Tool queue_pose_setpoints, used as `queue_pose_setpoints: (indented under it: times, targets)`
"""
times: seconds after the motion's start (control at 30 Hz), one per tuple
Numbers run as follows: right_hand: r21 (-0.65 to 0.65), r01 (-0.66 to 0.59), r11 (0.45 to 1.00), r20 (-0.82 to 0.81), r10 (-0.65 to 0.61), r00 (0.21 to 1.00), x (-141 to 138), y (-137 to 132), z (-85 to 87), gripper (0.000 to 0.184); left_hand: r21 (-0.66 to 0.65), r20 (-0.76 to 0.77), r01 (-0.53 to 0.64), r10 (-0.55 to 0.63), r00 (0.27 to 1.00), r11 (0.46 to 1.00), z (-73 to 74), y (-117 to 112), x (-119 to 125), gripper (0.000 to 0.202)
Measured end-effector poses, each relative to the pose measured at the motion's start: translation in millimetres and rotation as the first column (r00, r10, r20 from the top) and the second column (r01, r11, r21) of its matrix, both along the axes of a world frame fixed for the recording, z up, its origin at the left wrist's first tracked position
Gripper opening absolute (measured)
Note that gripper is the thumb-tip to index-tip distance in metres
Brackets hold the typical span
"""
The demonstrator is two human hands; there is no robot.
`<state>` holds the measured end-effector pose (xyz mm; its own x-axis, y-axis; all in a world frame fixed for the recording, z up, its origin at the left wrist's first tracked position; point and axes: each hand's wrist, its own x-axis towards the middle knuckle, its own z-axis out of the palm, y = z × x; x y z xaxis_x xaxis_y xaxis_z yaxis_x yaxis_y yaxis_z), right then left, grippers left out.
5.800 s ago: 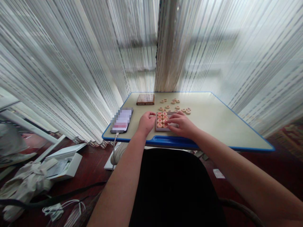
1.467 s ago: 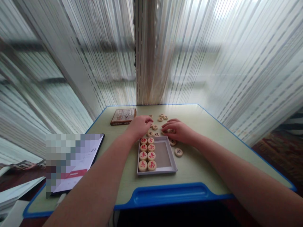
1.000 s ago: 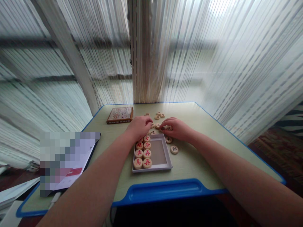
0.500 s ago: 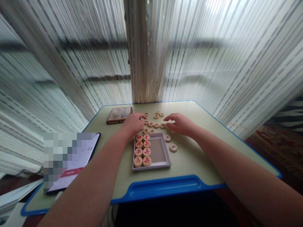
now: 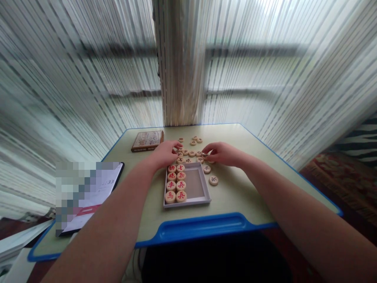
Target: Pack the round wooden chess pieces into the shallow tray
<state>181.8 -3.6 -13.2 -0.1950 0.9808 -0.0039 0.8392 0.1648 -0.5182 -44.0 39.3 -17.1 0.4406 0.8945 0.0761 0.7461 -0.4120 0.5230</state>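
Note:
My left hand rests at the far left of a group of wooden Chinese chess pieces, its fingers curved and apart beside the nearest ones. On the other side, my right hand reaches in with bent, parted fingers that touch or nearly touch pieces at the group's right end. Part of those pieces is hidden under the fingers. Close to me lies a shallow white box tray. Two columns of red-marked pieces fill its left part, while its right part shows bare bottom.
Two dark-marked pieces, one a loose piece, lie right of the tray. Several more pieces are farther back. A brown patterned box stands at the back left, a tablet at the left edge. The table has a blue rim.
My right hand has moved left and its fingers have come in against the pieces. Some pieces at the right end have shifted inward. The view has tilted slightly.

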Motion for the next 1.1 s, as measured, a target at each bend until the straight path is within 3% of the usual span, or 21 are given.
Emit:
queue_pose_setpoints:
  times: [0.13,0.33,0.43,0.6,0.7,0.8,0.9,1.1]
  targets:
    - [0.087,-0.039,0.995,-0.084,0.046,0.995,0.7,5.6,-8.1,0.020,-0.019,0.068,-0.010,0.011,0.998,1.000,-0.3,-1.1,3.3,0.039]
    - [0.198,-0.080,0.977,0.104,0.061,0.993,2.9,1.9,-1.9,0.021,0.165,0.028,0.017,-0.022,0.999,0.986,4.3,-6.8,6.4,0.030]
    - [0.215,-0.101,0.971,0.110,0.079,0.991,1.5,-3.9,7.0,0.022,0.155,-0.030,0.083,-0.079,0.996,0.984,3.8,-7.3,6.3,0.035]
    - [-0.020,-0.193,0.981,0.165,0.194,0.967,2.5,-14.2,22.8,0.028,0.089,-0.091,0.183,-0.175,0.980,0.979,-0.3,-2.7,3.8,0.037]
    - [-0.199,-0.218,0.955,0.103,0.242,0.965,4.0,-20.5,30.5,0.042,0.122,-0.126,0.164,-0.148,0.981,0.979,-0.2,-1.7,4.0,0.034]
    - [-0.281,-0.262,0.923,0.068,0.292,0.954,3.0,-24.5,32.8,0.052,0.166,-0.170,0.168,-0.139,0.976,0.972,0.7,-2.1,5.5,0.031]
    - [-0.229,-0.264,0.937,0.080,0.288,0.954,0.5,-22.9,27.8,0.043,0.181,-0.197,0.194,-0.158,0.968,0.964,1.3,-2.0,6.4,0.029]
    - [0.025,-0.182,0.983,0.118,0.178,0.977,-2.6,-12.5,12.3,0.019,0.132,-0.169,0.170,-0.147,0.975,0.977,3.8,-2.5,3.3,0.028]
